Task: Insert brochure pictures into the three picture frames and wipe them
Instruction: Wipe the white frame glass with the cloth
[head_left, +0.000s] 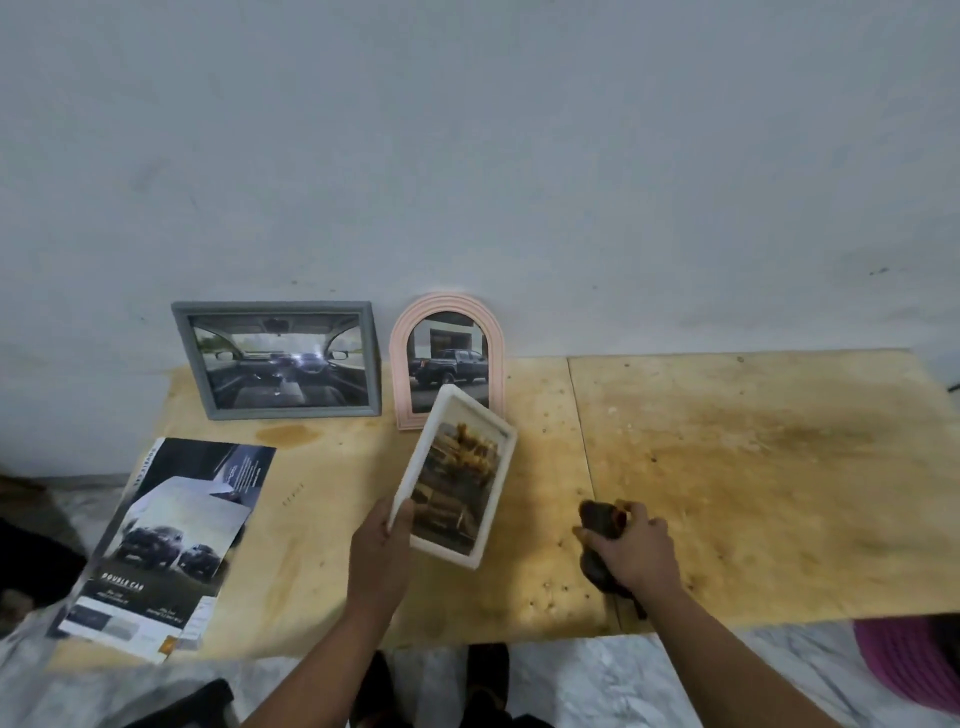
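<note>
The left hand (376, 551) holds a white frame (457, 475) by its near left corner, with the fingers closed around the edge. The frame is lifted above the bench (727, 467) and tilted, its far end leaning to the right, and a yellowish picture of a vehicle is inside it. The right hand (631, 545) is to the right of it, low over the bench, and it grips a dark crumpled cloth (600, 519) (the part under the palm is hidden, so I cannot tell if the cloth touches the wood). The two hands are apart and the cloth does not touch the white frame.

At the far side, two other frames stand upright against the wall (467, 156): a grey rectangular frame (278, 361) with a picture of a car interior, and just to its right a pink arched frame (448, 358) with a picture of a dark pickup truck. The white frame covers the lower right part of the pink one in this view. On the near left of the bench lies an open brochure (171, 545), with its corner over the edge.
</note>
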